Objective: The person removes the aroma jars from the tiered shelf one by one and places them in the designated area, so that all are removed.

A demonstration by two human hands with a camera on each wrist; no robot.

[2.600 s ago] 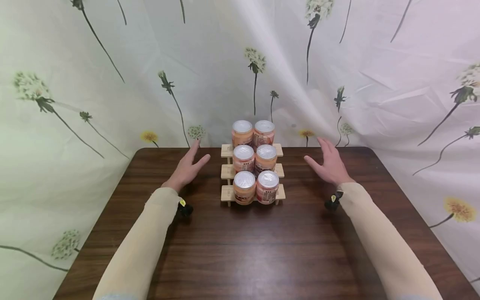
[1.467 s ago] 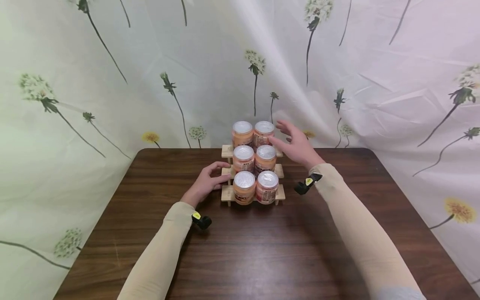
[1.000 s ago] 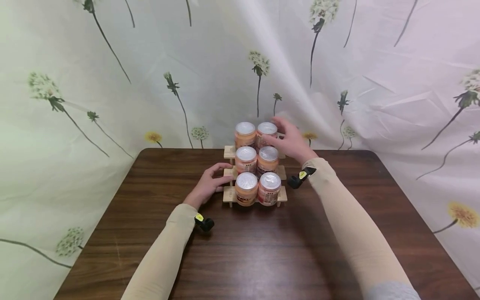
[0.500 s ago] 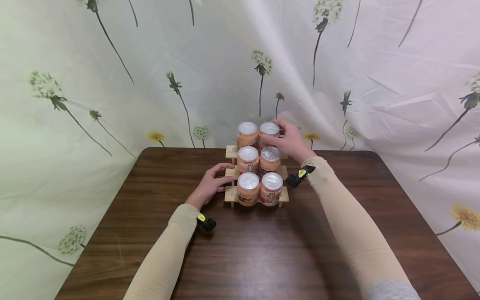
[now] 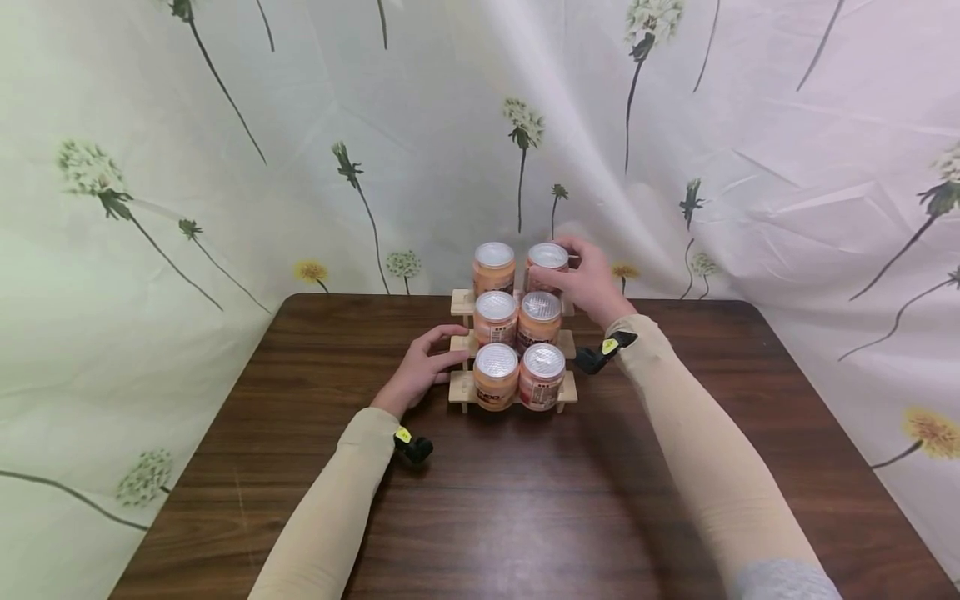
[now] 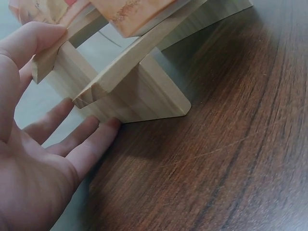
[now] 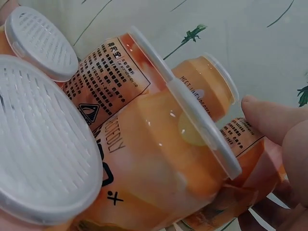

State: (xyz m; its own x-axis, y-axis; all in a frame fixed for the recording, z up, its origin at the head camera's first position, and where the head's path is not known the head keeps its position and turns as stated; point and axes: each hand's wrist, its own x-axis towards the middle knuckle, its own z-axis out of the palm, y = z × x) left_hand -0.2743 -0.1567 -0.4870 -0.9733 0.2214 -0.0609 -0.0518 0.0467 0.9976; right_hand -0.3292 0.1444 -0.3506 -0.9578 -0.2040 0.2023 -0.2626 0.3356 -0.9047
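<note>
A pale wooden three-tier rack [image 5: 461,387] stands on the table, bearing two orange-labelled jars with whitish ridged lids on each tier. My right hand [image 5: 592,282] grips the back right jar [image 5: 547,257], thumb on its near side and fingers round the far side. A gap separates that jar from the back left jar [image 5: 494,268]. My left hand [image 5: 417,370] holds the rack's left side. In the left wrist view, the thumb lies at the end of a slat [image 6: 137,57], and the other fingertips touch the side panel [image 6: 139,103]. In the right wrist view, a nearer jar [image 7: 159,149] partly covers the gripped one.
The dark wood-grain table [image 5: 480,508] reaches back to a white cloth [image 5: 420,125] printed with dandelions, hanging close behind the rack. The middle-tier jars [image 5: 538,321] and front jars [image 5: 495,383] stand close in front of the right hand.
Both hands came in from beside the rack: the left took hold of its side, the right gripped the back right jar. That jar has since shifted right, away from its neighbour.
</note>
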